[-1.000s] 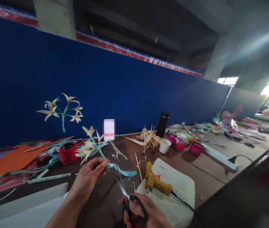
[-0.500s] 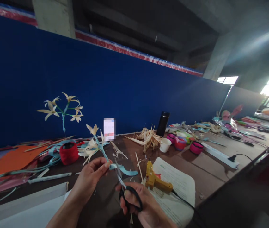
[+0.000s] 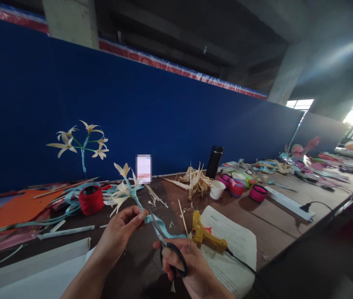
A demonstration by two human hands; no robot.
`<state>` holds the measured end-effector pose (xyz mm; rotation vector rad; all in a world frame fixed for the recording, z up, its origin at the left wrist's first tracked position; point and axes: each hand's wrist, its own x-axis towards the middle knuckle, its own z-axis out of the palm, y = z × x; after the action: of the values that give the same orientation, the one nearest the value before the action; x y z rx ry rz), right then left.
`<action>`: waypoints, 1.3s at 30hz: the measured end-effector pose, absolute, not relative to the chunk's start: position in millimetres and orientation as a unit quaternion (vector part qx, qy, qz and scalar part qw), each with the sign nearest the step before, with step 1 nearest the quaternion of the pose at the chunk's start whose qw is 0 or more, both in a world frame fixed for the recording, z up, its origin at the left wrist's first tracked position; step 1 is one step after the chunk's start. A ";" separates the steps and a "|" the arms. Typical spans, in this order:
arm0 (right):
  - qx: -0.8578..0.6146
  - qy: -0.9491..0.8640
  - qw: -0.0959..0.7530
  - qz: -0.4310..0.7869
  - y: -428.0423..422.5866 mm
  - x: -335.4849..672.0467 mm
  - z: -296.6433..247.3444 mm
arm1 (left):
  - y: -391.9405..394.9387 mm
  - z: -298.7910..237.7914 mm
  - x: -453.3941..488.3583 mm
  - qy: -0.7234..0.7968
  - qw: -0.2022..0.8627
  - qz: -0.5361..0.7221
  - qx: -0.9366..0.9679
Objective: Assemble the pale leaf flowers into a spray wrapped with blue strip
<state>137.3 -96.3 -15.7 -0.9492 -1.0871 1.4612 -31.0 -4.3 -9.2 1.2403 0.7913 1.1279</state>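
Nearest me on the left lies a white sheet [image 3: 48, 280]; near right, a page [image 3: 238, 241] spreads partly behind my right hand [image 3: 188, 257]. The yellow glue gun [image 3: 209, 236] rests on that page, crowding my right hand's far side, and a thin stick [image 3: 181, 214] lies just left of it. White strips [image 3: 70, 232] lie left of my left hand [image 3: 120, 228], with a red roll [image 3: 91, 201] beyond them and an orange sheet [image 3: 14, 209] farther left. Toward the far right I have a power strip [image 3: 288, 204], a white cup [image 3: 217, 189], a heap of husks [image 3: 195, 182] and a black flask [image 3: 215, 162]. A second flower [image 3: 83, 160] stands far left before the blue board [image 3: 164, 108].

My right hand is curled through the handles of the scissors [image 3: 158, 232], blades pointing far and left. My left hand's thumb and fingers are pinched together on the stem of a flower [image 3: 129, 187].

The blooms lean far and left, beyond the left fingertips. From the pinch, blue tape [image 3: 164, 227] trails right, toward the glue gun. The blades cross it just right of the left fingertips; I can't tell whether it sits between them.
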 end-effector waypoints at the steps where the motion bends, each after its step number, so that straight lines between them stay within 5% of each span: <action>1: -0.401 -0.447 0.518 0.610 -96.2 137.1 -16.2 | -4.5 -9.2 -30.9 0.340 0.602 0.488 0.534; 39: -0.434 -0.489 0.508 0.560 -99.4 130.8 -13.8 | -2.9 -11.6 -28.6 0.320 0.618 0.492 0.523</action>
<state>130.8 -99.4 -13.8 -1.0467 -1.1795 1.3497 -28.6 -2.9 -11.6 1.2022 0.7367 1.1316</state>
